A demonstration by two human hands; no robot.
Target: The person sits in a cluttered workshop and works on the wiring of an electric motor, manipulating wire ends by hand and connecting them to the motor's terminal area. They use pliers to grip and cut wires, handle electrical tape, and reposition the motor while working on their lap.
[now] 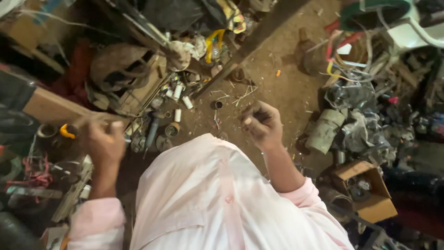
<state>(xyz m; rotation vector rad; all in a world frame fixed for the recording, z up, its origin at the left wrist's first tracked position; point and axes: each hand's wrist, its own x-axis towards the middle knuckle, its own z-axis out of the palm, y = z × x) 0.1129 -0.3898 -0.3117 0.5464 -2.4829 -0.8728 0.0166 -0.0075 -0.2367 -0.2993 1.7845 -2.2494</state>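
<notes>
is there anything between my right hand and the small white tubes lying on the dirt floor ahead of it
Nothing visible blocks it. The right hand is curled in the air, and only bare dirt with thin scraps and a small dark ring lies between it and the white tubes. Whether it holds anything is unclear.

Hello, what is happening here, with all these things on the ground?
A person in a pale pink shirt looks down over a cluttered dirt floor. The left hand is raised, fingers curled, near a wooden plank; whether it holds anything cannot be told. The right hand is loosely closed above the floor, perhaps pinching something small. Small white cylinders lie ahead, and an open cardboard box sits on the right.
</notes>
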